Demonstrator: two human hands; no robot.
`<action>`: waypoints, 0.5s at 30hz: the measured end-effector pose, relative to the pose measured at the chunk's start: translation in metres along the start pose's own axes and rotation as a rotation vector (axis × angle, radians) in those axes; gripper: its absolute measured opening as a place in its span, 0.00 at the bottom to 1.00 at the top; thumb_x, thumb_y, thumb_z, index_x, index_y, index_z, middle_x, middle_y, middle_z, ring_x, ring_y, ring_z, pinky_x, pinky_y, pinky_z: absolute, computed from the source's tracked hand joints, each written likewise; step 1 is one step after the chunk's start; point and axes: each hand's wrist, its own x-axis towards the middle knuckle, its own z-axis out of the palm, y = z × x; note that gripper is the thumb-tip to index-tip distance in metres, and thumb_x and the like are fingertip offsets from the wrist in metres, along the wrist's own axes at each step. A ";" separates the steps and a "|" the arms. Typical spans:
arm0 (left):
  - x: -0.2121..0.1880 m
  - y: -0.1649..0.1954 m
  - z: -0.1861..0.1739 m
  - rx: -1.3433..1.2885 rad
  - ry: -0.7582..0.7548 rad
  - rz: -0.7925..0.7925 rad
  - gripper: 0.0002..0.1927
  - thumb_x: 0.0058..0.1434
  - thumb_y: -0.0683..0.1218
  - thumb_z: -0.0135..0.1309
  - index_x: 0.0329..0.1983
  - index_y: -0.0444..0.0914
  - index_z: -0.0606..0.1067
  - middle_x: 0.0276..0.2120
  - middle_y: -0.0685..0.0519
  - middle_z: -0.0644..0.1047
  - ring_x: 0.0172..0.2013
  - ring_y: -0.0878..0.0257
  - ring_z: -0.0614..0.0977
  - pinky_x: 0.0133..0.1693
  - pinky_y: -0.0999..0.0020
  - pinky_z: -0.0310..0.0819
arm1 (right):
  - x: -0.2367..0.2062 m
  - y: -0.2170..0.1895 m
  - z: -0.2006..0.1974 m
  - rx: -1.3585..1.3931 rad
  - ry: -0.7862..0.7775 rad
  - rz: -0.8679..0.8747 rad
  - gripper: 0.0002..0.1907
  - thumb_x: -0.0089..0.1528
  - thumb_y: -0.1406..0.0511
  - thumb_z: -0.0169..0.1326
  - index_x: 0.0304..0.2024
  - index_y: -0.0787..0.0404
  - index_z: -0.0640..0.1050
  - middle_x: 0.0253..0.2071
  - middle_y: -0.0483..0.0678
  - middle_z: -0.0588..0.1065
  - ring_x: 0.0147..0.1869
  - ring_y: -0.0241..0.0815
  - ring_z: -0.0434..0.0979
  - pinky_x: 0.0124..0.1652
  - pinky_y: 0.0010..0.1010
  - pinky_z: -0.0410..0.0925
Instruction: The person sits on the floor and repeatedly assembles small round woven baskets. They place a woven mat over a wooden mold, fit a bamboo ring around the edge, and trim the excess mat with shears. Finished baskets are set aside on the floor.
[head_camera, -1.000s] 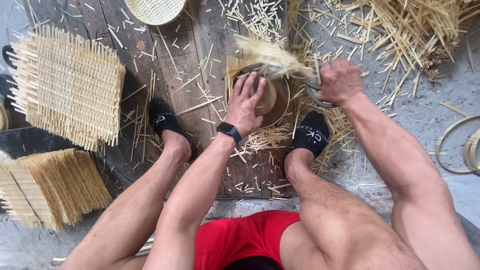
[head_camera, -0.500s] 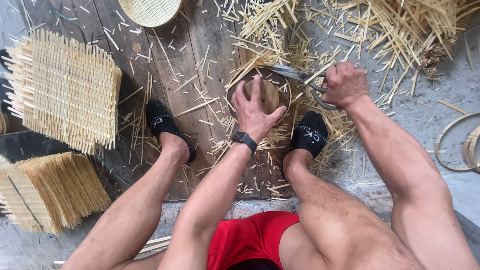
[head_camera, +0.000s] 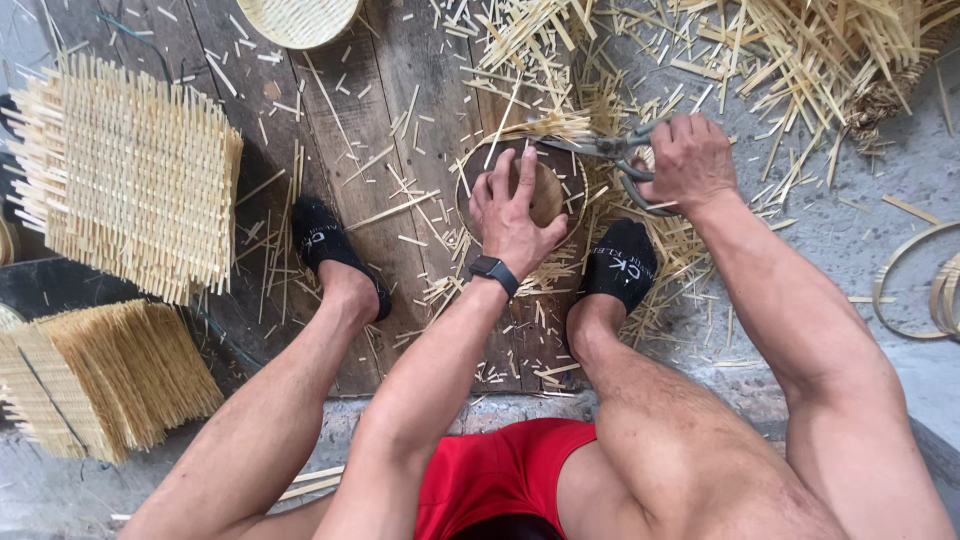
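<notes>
pressing left hand (head_camera: 515, 205) on round basket (head_camera: 548, 190) | right hand (head_camera: 690, 160) gripping scissors (head_camera: 600, 150)

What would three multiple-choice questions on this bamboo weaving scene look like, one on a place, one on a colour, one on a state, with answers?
1. Where does the left hand rest?
A. on the round woven piece
B. on the square mat
C. on a knee

2. What colour are the shorts?
A. blue
B. red
C. white

3. What is the right hand doing?
A. lying open on the floor
B. gripping scissors
C. holding a hoop

Answers: 1 A, the palm presses flat on the round piece between the feet. 2 B, red cloth shows at the bottom edge. 3 B, its fingers close through the scissor handles, blades at the piece's rim.
</notes>
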 end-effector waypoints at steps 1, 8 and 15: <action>0.001 -0.001 0.000 0.014 -0.033 0.002 0.57 0.39 0.53 0.71 0.74 0.51 0.58 0.69 0.47 0.60 0.65 0.39 0.62 0.67 0.39 0.54 | 0.002 -0.002 0.001 -0.027 0.022 -0.013 0.21 0.53 0.51 0.58 0.29 0.63 0.76 0.28 0.52 0.73 0.34 0.45 0.74 0.34 0.35 0.71; 0.005 -0.019 -0.016 0.034 -0.166 0.204 0.55 0.36 0.50 0.70 0.72 0.52 0.61 0.68 0.49 0.62 0.66 0.40 0.61 0.65 0.38 0.54 | -0.002 0.008 -0.013 0.094 -0.200 0.021 0.14 0.60 0.57 0.56 0.37 0.61 0.76 0.32 0.52 0.74 0.40 0.45 0.73 0.37 0.37 0.70; 0.014 -0.023 -0.030 0.054 -0.350 0.308 0.51 0.38 0.50 0.69 0.69 0.55 0.65 0.67 0.51 0.63 0.67 0.41 0.61 0.65 0.38 0.53 | 0.015 -0.010 -0.025 -0.062 -0.124 -0.054 0.26 0.53 0.46 0.56 0.32 0.62 0.77 0.30 0.50 0.73 0.35 0.43 0.74 0.37 0.33 0.72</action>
